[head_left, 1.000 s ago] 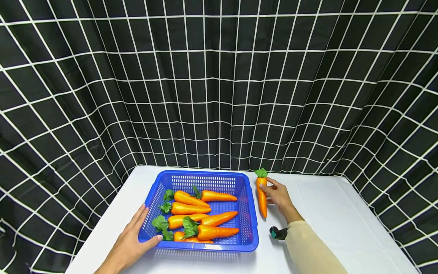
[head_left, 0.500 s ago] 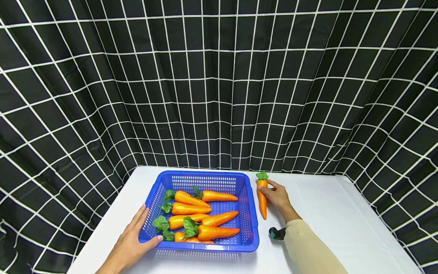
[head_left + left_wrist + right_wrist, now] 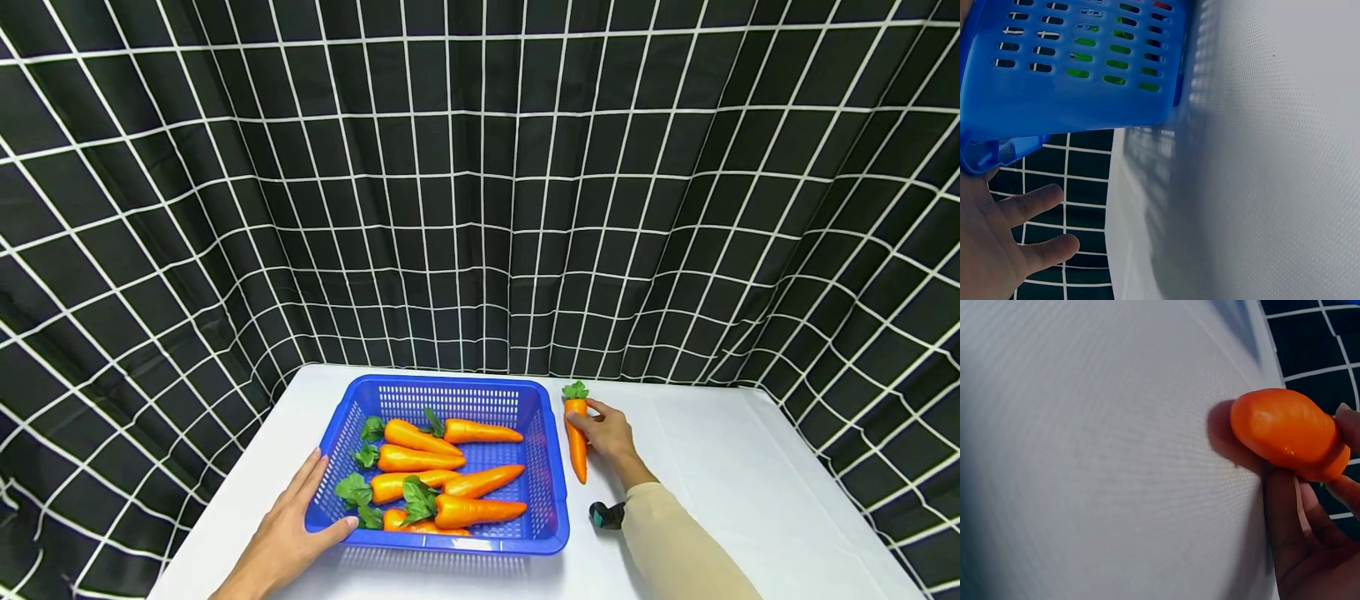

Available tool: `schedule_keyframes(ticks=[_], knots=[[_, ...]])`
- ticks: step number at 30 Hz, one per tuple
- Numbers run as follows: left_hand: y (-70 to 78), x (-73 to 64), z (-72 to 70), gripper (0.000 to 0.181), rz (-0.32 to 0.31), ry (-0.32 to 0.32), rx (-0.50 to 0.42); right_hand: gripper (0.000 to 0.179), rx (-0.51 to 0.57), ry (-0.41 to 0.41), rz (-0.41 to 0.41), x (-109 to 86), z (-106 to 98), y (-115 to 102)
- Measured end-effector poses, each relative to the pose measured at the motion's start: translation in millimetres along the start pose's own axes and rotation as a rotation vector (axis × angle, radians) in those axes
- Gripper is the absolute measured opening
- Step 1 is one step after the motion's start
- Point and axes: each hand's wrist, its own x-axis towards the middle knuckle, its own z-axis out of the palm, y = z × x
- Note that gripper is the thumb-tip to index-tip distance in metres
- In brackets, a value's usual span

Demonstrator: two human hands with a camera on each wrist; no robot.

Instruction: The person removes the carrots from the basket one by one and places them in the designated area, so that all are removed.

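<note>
Just right of the basket, my right hand [image 3: 611,433] pinches an orange carrot [image 3: 577,454] between thumb and fingers. Its green leafy top points away from me and its tip toward me. The right wrist view shows the carrot [image 3: 1285,431] tip-first, close over the white surface with its shadow beside it. My left hand [image 3: 279,537] rests at the near left corner of a blue plastic basket [image 3: 450,542], thumb on the front rim and straight fingers along the left side. In the left wrist view, two fingers [image 3: 1038,203] stand spread below the basket wall [image 3: 1066,100].
Several carrots [image 3: 480,510] with green leaves lie in the basket, tips mostly pointing right. A white table [image 3: 712,467] carries everything. Black cloth with a white grid [image 3: 480,208] hangs behind and at both sides. A small dark device [image 3: 606,515] sits by my right wrist.
My right hand has drawn the carrot slightly toward me and settled lower beside the basket. The left hand and the basket stay in place.
</note>
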Motion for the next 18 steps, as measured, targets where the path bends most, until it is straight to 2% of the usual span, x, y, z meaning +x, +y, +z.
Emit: schedule_keyframes(ticks=[5,13,18], knots=[[-0.5,0.0,0.7,0.1,-0.002,0.003,-0.003,0.064,-0.061,0.014,-0.011,-1.1,1.2,-1.2],[0.1,0.8,1.1,0.101,-0.013,-0.01,-0.009,0.058,-0.239,0.063,-0.041,-1.8,3.2,-5.1],[-0.3,0.7,1.2,0.101,-0.019,-0.012,-0.008,0.057,-0.262,0.076,-0.045,-1.0,4.9,-4.7]])
